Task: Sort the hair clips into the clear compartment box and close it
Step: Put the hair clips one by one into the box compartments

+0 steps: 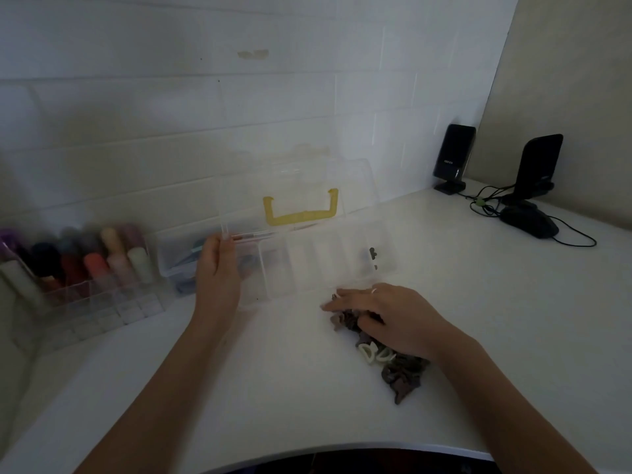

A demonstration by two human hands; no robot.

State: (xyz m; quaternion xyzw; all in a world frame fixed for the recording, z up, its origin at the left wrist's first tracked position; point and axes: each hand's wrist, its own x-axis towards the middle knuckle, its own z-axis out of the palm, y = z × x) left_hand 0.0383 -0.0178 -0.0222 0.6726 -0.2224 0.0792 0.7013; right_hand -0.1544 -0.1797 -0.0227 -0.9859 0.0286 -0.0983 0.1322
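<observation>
Box: clear compartment box (pixel 307 268) stands on the white bench (pixel 478 302), its lid (pixel 297 196) with the yellow handle (pixel 301 213) raised.
Left hand (pixel 217 268): fingers grip the lid's left corner.
Right hand (pixel 386 319): fingers spread flat, pressing on the pile.
Hair clips (pixel 400 367): brown and cream heap just in front of the box; one dark clip (pixel 372 252) sits in the rightmost compartment.

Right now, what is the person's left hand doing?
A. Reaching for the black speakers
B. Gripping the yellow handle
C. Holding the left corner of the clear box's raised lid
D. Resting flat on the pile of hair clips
C: the left hand pinches the left corner of the open lid, while the right hand lies on the hair clips.
</observation>
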